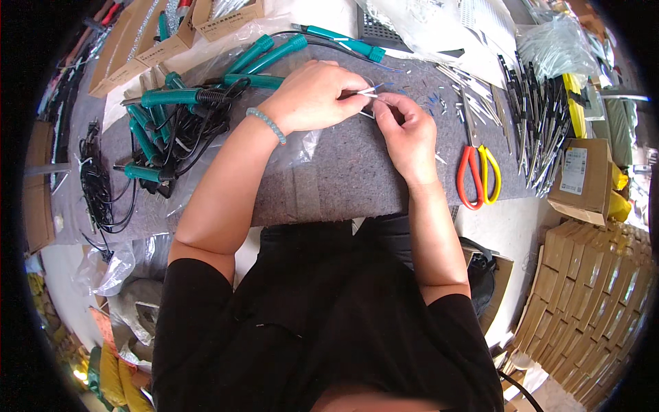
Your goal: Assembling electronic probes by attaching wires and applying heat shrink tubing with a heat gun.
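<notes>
Over the grey felt-covered table, my left hand point(317, 96) and my right hand point(410, 130) meet fingertip to fingertip. Thin white tubes point(368, 91), like wire sleeves, stick out of my left hand's pinch toward the right. My right thumb and index finger are closed at the tubes' ends; exactly what lies between them is partly hidden. Behind and left of my left hand lie green-handled soldering irons point(274, 55) with black cords. Another green iron point(343, 42) lies farther back. Scissors point(478, 172) with one red and one yellow handle rest right of my right hand.
Bundles of dark and silvery rods point(539, 123) lie at the right table edge, beside a cardboard box point(583, 178). Open cartons point(161, 48) stand at the back left. Small white and blue bits point(439, 103) are scattered near the scissors. Stacked cardboard point(590, 288) stands lower right.
</notes>
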`<state>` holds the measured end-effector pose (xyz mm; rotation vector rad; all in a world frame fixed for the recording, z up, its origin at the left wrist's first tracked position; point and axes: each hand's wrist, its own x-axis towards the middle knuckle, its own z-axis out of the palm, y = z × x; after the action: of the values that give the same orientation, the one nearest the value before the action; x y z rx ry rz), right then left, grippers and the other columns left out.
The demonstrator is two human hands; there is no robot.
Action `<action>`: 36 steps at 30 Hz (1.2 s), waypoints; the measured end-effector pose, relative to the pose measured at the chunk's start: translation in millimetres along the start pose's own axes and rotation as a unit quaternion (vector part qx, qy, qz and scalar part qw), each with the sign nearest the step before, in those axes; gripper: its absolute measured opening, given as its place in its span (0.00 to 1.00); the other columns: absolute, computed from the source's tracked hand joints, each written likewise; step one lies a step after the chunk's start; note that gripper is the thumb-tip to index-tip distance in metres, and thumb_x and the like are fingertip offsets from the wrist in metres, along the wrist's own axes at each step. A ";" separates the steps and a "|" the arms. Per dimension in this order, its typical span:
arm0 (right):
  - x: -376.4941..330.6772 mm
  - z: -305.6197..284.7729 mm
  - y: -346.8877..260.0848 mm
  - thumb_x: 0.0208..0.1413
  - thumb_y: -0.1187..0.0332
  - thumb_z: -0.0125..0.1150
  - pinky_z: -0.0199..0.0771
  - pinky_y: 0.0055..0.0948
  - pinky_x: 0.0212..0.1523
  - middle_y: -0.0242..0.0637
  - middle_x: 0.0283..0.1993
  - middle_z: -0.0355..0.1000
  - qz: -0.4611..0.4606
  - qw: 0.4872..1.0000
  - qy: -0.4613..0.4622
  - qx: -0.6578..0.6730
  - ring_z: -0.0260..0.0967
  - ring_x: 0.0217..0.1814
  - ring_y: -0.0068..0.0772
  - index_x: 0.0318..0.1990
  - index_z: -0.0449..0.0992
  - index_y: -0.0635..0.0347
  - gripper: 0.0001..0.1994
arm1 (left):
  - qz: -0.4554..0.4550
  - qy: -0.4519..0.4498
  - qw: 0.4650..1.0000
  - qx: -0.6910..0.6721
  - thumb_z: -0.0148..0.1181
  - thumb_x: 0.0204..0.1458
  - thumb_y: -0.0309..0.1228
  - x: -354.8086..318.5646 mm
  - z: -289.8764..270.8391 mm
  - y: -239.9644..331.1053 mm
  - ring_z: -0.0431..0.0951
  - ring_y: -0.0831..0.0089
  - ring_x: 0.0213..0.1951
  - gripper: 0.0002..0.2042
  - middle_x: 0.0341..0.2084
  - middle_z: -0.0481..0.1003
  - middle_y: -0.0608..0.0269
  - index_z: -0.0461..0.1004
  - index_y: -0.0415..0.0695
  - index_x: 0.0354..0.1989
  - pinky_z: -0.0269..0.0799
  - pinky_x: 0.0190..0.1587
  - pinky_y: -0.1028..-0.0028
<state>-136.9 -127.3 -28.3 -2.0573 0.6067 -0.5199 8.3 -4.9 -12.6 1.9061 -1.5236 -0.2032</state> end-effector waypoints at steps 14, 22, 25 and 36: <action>1.4 0.7 -3.0 0.51 0.65 0.59 0.74 0.31 0.36 0.38 0.30 0.77 -0.004 0.999 0.024 0.028 0.76 0.31 0.35 0.39 0.78 0.57 0.10 | 0.028 -0.008 0.998 0.051 0.56 0.49 0.36 2.8 -0.4 1.1 0.75 0.55 0.33 0.09 0.24 0.75 0.57 0.78 0.44 0.27 0.70 0.35 0.57; -0.2 -2.2 1.6 0.50 0.64 0.61 0.74 0.32 0.35 0.37 0.28 0.77 0.002 0.999 -0.002 0.046 0.76 0.30 0.34 0.38 0.78 0.54 0.10 | -0.062 0.013 0.998 -0.001 0.61 0.52 0.32 3.7 8.0 18.6 0.78 0.67 0.30 0.09 0.30 0.78 0.56 0.79 0.41 0.38 0.71 0.32 0.73; -0.6 -3.0 -3.0 0.49 0.64 0.61 0.74 0.33 0.34 0.37 0.29 0.77 -0.015 0.999 0.003 0.039 0.76 0.31 0.36 0.36 0.79 0.54 0.09 | -0.030 0.077 0.995 -0.058 0.62 0.51 0.27 5.9 12.8 17.2 0.78 0.73 0.31 0.07 0.29 0.78 0.59 0.79 0.39 0.37 0.71 0.32 0.76; 3.8 -6.4 -4.2 0.46 0.65 0.61 0.74 0.38 0.33 0.37 0.29 0.76 -0.052 0.998 0.020 -0.043 0.76 0.33 0.42 0.31 0.77 0.53 0.06 | -0.152 -0.029 0.970 -0.187 0.62 0.53 0.25 7.5 7.8 11.7 0.69 0.88 0.28 0.05 0.27 0.75 0.73 0.77 0.37 0.36 0.66 0.30 0.83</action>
<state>-136.6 -131.7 -20.9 -2.1736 0.5564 -0.6057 -2.8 -15.9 -9.4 1.8230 -1.1234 -0.6429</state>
